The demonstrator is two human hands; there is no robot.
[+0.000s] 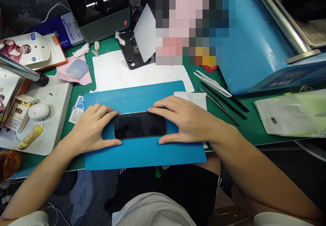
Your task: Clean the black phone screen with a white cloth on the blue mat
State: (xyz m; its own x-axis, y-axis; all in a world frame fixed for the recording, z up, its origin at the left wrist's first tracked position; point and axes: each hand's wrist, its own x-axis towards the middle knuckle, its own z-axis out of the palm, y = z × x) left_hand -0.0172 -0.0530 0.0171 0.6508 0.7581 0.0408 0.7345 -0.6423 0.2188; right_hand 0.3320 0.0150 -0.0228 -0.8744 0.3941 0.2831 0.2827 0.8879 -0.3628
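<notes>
on blue mat (145, 156), observe phone (140, 125) lying flat between left hand (90, 129) and right hand (192, 120), thumbs spread from fingers; judge light, stiff, slick, prone to cracking; best held by long edges, without pressing face

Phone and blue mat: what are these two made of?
Phone: probably glass in a metal rim, judging by its glossy black face and thin bright edge. Blue mat: perhaps silicone or rubber with a matte finish, as its even surface shows no sharp reflections.
</notes>
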